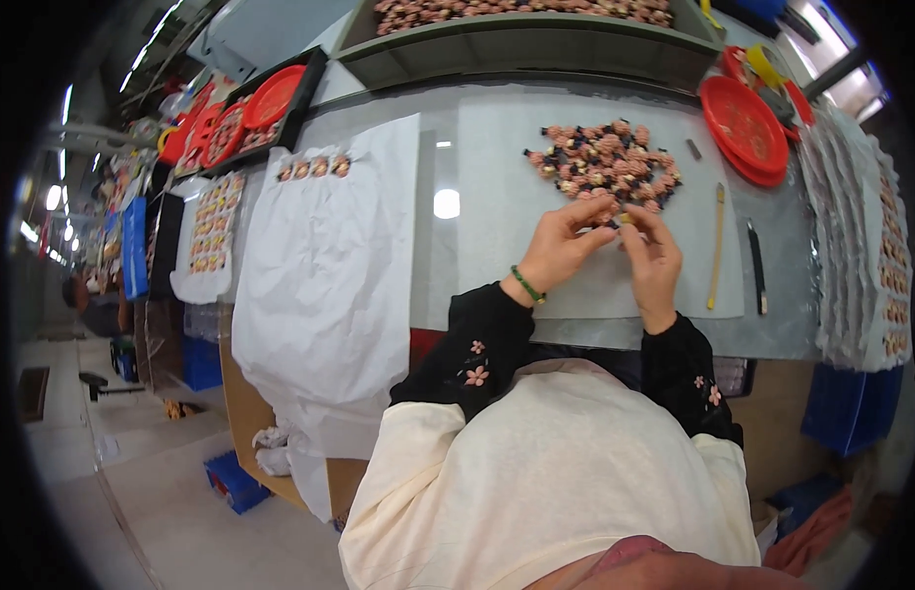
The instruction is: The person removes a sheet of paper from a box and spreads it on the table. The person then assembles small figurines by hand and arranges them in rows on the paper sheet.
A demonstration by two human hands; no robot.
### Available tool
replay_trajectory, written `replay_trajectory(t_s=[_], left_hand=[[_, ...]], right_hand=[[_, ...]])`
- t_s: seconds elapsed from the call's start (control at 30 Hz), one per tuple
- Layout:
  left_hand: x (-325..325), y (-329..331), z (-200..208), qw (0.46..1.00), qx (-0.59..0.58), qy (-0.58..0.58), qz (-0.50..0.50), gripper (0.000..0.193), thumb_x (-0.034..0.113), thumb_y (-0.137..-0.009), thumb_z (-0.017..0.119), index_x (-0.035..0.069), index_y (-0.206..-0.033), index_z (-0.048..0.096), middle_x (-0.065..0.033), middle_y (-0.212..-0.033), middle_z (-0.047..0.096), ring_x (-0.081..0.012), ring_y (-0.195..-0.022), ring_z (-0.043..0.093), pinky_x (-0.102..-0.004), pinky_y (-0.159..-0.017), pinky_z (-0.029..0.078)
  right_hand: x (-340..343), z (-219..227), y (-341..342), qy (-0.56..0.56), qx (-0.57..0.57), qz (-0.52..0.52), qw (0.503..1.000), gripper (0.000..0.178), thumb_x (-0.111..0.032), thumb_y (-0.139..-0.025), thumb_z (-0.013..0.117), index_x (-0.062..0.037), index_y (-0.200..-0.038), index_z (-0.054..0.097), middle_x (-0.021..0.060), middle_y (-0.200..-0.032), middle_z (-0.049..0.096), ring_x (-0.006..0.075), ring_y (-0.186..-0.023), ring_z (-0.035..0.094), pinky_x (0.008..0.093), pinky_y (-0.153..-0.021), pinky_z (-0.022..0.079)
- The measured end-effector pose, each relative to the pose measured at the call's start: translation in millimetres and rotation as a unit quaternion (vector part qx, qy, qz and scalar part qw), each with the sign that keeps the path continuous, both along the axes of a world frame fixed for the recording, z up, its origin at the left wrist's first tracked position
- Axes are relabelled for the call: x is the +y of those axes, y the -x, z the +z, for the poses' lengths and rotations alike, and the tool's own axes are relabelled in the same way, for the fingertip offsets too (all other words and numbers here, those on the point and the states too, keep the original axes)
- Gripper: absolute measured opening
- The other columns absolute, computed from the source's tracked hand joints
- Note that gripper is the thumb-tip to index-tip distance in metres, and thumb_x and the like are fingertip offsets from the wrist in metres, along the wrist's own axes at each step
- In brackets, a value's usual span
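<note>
My left hand (559, 254) and my right hand (654, 267) meet over a white sheet (497, 226) on the grey table. Their fingertips pinch a small pink-and-dark figurine piece (616, 222), mostly covered by the fingers. Just beyond them lies a loose heap of similar small pieces (607, 162), pink with dark and yellowish parts. To the right of my right hand rest a thin yellow stick-like tool (717, 246) and a black pen-shaped tool (756, 267).
Along the far edge stands a grey-green bin (536, 51) full of similar pieces. Red dishes (743, 123) sit at the far right, beside upright clear trays (841, 236). On the left, wrinkled white paper (325, 256) carries a short row of pieces (315, 167). A cardboard box (243, 418) stands below.
</note>
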State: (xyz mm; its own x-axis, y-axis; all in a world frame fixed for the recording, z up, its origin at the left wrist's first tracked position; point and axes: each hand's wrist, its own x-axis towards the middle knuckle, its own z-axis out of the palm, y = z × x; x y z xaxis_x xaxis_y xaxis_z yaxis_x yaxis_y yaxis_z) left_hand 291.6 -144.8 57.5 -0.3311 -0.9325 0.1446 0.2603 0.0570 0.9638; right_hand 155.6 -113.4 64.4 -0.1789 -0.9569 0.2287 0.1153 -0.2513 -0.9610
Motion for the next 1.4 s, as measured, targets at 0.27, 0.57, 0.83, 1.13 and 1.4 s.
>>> replay_trajectory(t_s=[0.27, 0.57, 0.83, 1.13, 1.4], left_hand=[[-76, -52, 121, 0.940, 0.020, 0.255, 0.226, 0.030, 0.004, -0.071, 0.066, -0.001, -0.100, 0.058, -0.0018, -0.084, 0.057, -0.0067, -0.076, 0.052, -0.0193, -0.064, 0.044], [-111, -240, 64, 0.741, -0.478, 0.180, 0.436, 0.035, 0.014, -0.068, 0.061, -0.004, -0.098, 0.057, -0.0085, -0.065, 0.057, -0.0201, -0.061, 0.057, -0.0302, -0.061, 0.045], [-116, -243, -10, 0.651, -0.618, 0.162, 0.411, 0.034, 0.013, -0.070, 0.060, -0.002, -0.099, 0.055, -0.0147, -0.080, 0.060, -0.0310, -0.079, 0.057, -0.0394, -0.069, 0.044], [-90, -221, -28, 0.548, -0.758, 0.146, 0.321, 0.066, 0.043, -0.084, 0.041, -0.010, -0.122, 0.033, -0.0273, -0.129, 0.030, -0.0422, -0.121, 0.024, -0.0468, -0.101, 0.017], [-135, -224, -45, 0.503, -0.754, 0.151, 0.394, 0.068, 0.046, -0.082, 0.044, -0.008, -0.122, 0.032, -0.0311, -0.127, 0.030, -0.0440, -0.117, 0.027, -0.0503, -0.097, 0.020]], right_hand=[[2, -14, 13, 0.074, 0.045, -0.015, 0.996, 0.012, 0.003, -0.077, 0.042, 0.0011, -0.073, 0.053, 0.0089, -0.099, 0.052, 0.0146, -0.084, 0.049, 0.0264, -0.077, 0.038], [-1, -2, 6, 0.038, 0.045, 0.017, 0.998, 0.017, -0.010, -0.081, 0.044, 0.0008, -0.087, 0.056, 0.0079, -0.100, 0.051, 0.0106, -0.072, 0.046, 0.0230, -0.065, 0.039], [1, -6, 8, 0.045, 0.079, 0.047, 0.995, 0.012, -0.008, -0.080, 0.051, 0.0007, -0.087, 0.056, 0.0045, -0.093, 0.050, 0.0089, -0.075, 0.045, 0.0194, -0.063, 0.036], [-3, -9, 8, 0.041, 0.113, 0.046, 0.992, 0.015, -0.007, -0.080, 0.049, 0.0017, -0.090, 0.057, 0.0066, -0.101, 0.049, 0.0089, -0.075, 0.047, 0.0209, -0.064, 0.039], [-8, -6, 1, 0.012, 0.199, -0.084, 0.976, 0.024, -0.003, -0.075, 0.057, -0.0040, -0.100, 0.056, 0.0033, -0.091, 0.055, 0.0097, -0.077, 0.052, 0.0203, -0.061, 0.041]])
